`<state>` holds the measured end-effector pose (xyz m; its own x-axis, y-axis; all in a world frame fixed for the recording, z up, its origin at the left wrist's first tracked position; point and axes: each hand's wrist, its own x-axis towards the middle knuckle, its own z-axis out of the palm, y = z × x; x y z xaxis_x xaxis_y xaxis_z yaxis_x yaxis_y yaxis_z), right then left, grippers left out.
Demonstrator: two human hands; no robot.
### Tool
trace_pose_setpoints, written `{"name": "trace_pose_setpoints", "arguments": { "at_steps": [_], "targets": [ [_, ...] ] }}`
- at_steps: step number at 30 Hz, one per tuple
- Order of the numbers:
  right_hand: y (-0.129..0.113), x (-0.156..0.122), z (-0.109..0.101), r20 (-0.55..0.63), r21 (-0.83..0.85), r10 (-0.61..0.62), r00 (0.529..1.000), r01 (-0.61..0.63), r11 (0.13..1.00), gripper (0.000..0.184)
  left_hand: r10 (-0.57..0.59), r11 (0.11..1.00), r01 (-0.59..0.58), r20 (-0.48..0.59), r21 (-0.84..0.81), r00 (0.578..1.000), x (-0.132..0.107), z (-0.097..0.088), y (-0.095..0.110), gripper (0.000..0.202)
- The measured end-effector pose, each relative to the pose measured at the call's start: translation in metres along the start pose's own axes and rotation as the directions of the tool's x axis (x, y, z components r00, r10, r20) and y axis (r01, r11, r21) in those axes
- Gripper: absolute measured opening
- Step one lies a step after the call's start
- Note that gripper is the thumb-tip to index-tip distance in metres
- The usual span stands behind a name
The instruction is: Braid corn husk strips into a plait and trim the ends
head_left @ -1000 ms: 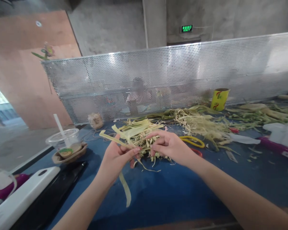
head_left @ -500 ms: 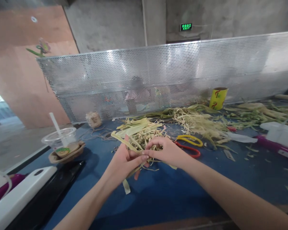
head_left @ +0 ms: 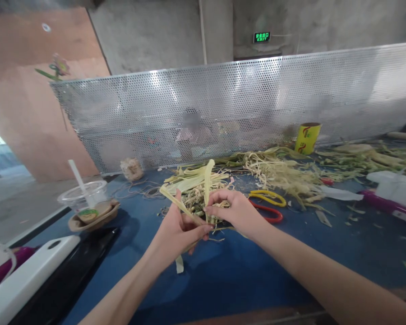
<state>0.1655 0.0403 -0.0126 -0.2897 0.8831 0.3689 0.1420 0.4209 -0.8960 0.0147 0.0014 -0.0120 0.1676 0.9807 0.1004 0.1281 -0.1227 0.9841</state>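
Observation:
My left hand (head_left: pixel 179 230) pinches pale yellow-green strips that look like dried corn husk between thumb and fingers. One husk strip (head_left: pixel 174 199) slants up to the left from it. My right hand (head_left: pixel 236 211), close beside, pinches another husk strip (head_left: pixel 208 179) that stands upright above the fingertips. Behind both hands lies a braided or knotted bundle of husk (head_left: pixel 195 198), partly hidden by them. Wider husk leaves (head_left: pixel 189 183) rest just beyond it. Scissors with one yellow and one red handle loop (head_left: pixel 274 216) lie right of my right hand; their blades are out of sight.
Shredded husk (head_left: pixel 279 174) spreads at the back right near a yellow cardboard tube (head_left: pixel 307 139). A lidded cup with a straw (head_left: pixel 88 198) sits in a brown holder at left, behind a white board (head_left: pixel 37 266). A perforated metal screen (head_left: pixel 223 99) bounds the blue table (head_left: pixel 230 280).
A husk strip now stands upright at my right fingertips, where none rose before. My right hand has moved slightly away from my left thumb. The left hand has barely moved.

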Motion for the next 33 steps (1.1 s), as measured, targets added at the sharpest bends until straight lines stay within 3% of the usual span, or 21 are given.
{"name": "trace_pose_setpoints", "arguments": {
  "at_steps": [5, 8, 13, 16, 18, 20, 22, 24, 26, 29, 33],
  "targets": [
    [0.006, 0.000, 0.003, -0.074, 0.164, 0.006, 0.997, 0.006, 0.986, 0.014, -0.025, 1.000, 0.026, 0.040, -0.013, 0.999, 0.000, -0.001, -0.003, 0.118],
    [0.008, 0.001, 0.001, -0.085, 0.178, 0.025, 0.996, -0.009, 0.984, 0.015, -0.061, 0.997, 0.063, 0.045, -0.036, 0.997, 0.000, 0.001, 0.000, 0.116],
    [0.006, 0.005, -0.009, -0.034, 0.013, -0.055, 0.998, 0.055, 0.998, 0.018, -0.111, 0.980, 0.101, -0.052, -0.173, 0.992, -0.002, 0.001, 0.007, 0.104],
    [0.002, 0.002, -0.012, -0.141, -0.215, -0.249, 0.958, 0.216, 0.953, 0.018, -0.114, 0.962, 0.089, -0.084, -0.260, 0.990, -0.001, -0.001, 0.011, 0.092],
    [0.001, -0.003, -0.012, -0.135, -0.428, -0.481, 0.867, 0.387, 0.817, 0.015, -0.104, 0.952, 0.070, -0.101, -0.297, 0.989, 0.001, -0.004, 0.011, 0.089],
    [0.002, -0.009, -0.008, 0.038, -0.588, -0.663, 0.747, 0.553, 0.590, 0.019, -0.099, 0.941, 0.058, -0.108, -0.334, 0.989, 0.002, -0.008, 0.009, 0.090],
    [0.005, -0.015, -0.002, 0.256, -0.655, -0.726, 0.638, 0.667, 0.354, 0.023, -0.097, 0.925, 0.043, -0.124, -0.378, 0.988, 0.003, -0.011, 0.005, 0.094],
    [0.009, -0.019, 0.005, 0.356, -0.698, -0.721, 0.594, 0.682, 0.217, 0.020, -0.100, 0.914, 0.038, -0.132, -0.404, 0.986, 0.004, -0.012, 0.002, 0.098],
    [0.012, -0.020, 0.011, 0.370, -0.726, -0.726, 0.580, 0.668, 0.163, 0.018, -0.101, 0.912, 0.037, -0.137, -0.409, 0.985, 0.004, -0.011, 0.001, 0.101],
    [0.012, -0.020, 0.014, 0.324, -0.704, -0.756, 0.568, 0.679, 0.209, 0.015, -0.076, 0.920, -0.004, -0.187, -0.393, 0.980, 0.004, -0.009, 0.000, 0.109],
    [0.008, -0.017, 0.009, 0.177, -0.544, -0.747, 0.641, 0.696, 0.468, 0.008, -0.029, 0.930, -0.060, -0.232, -0.363, 0.972, 0.005, -0.008, -0.001, 0.116]
  ]
}}
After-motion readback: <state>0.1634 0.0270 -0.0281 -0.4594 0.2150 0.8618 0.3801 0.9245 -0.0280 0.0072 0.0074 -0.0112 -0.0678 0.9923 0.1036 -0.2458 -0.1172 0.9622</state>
